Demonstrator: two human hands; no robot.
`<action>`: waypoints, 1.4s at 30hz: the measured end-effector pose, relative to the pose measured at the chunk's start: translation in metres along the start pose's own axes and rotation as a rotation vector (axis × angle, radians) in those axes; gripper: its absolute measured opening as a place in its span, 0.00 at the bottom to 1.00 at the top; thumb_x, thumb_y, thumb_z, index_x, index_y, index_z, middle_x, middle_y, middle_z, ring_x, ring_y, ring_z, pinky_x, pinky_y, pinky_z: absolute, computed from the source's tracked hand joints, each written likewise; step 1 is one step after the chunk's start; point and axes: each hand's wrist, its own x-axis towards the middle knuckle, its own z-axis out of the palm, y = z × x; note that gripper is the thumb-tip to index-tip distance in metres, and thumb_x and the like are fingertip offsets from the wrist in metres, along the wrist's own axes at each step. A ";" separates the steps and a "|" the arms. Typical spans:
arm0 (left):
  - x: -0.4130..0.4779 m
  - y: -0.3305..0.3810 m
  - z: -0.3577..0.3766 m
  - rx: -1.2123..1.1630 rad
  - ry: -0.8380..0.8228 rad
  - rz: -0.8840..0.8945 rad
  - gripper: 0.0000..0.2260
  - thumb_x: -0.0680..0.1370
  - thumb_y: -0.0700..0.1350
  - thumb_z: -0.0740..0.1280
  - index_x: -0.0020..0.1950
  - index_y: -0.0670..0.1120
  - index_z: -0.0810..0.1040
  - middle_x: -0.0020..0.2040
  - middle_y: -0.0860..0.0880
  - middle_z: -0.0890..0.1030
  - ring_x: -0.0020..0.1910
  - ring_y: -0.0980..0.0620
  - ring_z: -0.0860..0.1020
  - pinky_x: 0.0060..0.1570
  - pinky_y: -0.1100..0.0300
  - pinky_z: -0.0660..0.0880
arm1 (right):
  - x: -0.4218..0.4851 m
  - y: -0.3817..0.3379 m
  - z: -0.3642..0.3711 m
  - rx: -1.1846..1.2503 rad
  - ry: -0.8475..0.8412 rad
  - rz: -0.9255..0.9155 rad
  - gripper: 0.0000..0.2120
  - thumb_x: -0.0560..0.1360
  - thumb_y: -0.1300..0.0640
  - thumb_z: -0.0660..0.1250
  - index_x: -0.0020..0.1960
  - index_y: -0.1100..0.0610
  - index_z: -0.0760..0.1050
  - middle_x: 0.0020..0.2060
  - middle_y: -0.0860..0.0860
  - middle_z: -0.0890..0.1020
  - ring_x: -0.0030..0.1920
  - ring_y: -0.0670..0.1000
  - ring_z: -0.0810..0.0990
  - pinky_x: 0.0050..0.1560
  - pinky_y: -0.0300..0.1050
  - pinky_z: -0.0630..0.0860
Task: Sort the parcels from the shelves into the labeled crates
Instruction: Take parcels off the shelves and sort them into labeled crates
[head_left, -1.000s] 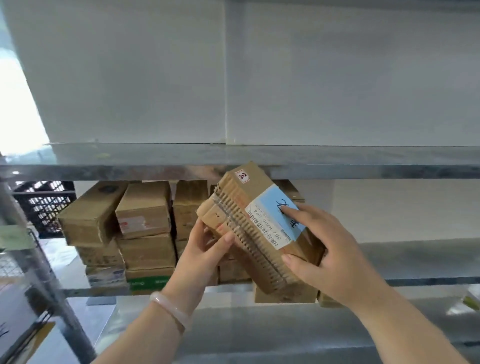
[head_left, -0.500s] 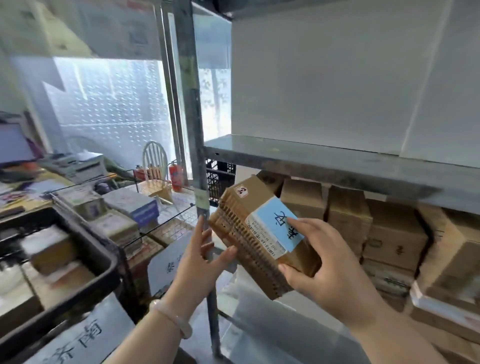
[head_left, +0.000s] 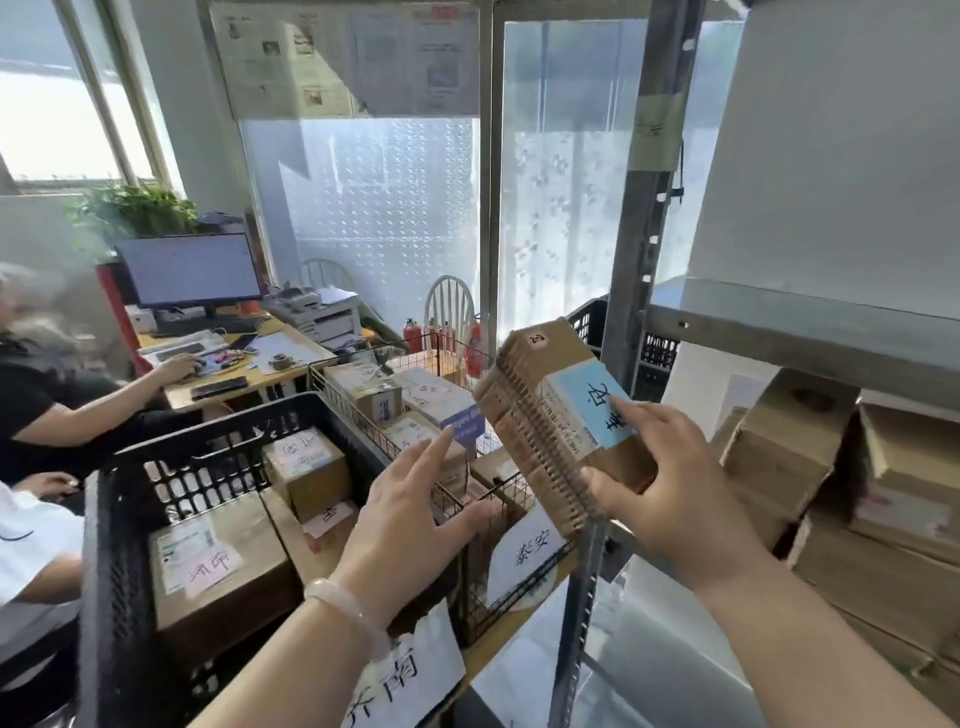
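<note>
My right hand (head_left: 675, 488) grips a brown cardboard parcel (head_left: 550, 410) with a blue handwritten label, held tilted in the air beside the shelf post. My left hand (head_left: 415, 514) is off the parcel, fingers straight, hovering over the crates. Below it stands a black plastic crate (head_left: 119, 519) holding several labelled boxes, with a white paper label (head_left: 410, 675) on its front. Beside it are wire crates (head_left: 498, 587), one bearing a white label (head_left: 524, 551). More brown parcels (head_left: 831, 467) are stacked on the shelf at right.
A metal shelf post (head_left: 639, 208) rises just behind the parcel, with a shelf board (head_left: 779, 332) to its right. A desk (head_left: 234, 364) with a monitor stands at the back left, where a seated person (head_left: 47, 395) works. Chairs and red extinguishers stand by the window.
The view has swung left from the shelf to the crates. My left hand has let go of the parcel and opened; my right hand carries it alone.
</note>
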 end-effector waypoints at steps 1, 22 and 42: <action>0.004 -0.007 -0.002 0.011 -0.002 -0.011 0.40 0.70 0.74 0.61 0.78 0.66 0.50 0.78 0.59 0.57 0.76 0.55 0.55 0.73 0.52 0.59 | 0.013 -0.002 0.008 -0.001 -0.001 -0.007 0.35 0.71 0.42 0.73 0.74 0.43 0.63 0.63 0.40 0.66 0.60 0.38 0.65 0.52 0.26 0.64; 0.142 -0.088 0.007 0.218 0.054 -0.220 0.34 0.75 0.69 0.60 0.76 0.70 0.45 0.78 0.64 0.50 0.77 0.58 0.50 0.75 0.52 0.54 | 0.280 0.052 0.237 -0.085 -0.316 0.007 0.36 0.71 0.43 0.71 0.74 0.55 0.65 0.62 0.55 0.73 0.60 0.54 0.73 0.60 0.49 0.74; 0.201 -0.129 0.018 0.321 0.119 -0.356 0.28 0.75 0.69 0.58 0.64 0.81 0.39 0.71 0.72 0.43 0.67 0.73 0.39 0.70 0.62 0.44 | 0.364 0.025 0.404 -0.148 -0.607 -0.077 0.34 0.70 0.32 0.66 0.68 0.52 0.69 0.59 0.54 0.73 0.58 0.55 0.73 0.57 0.51 0.72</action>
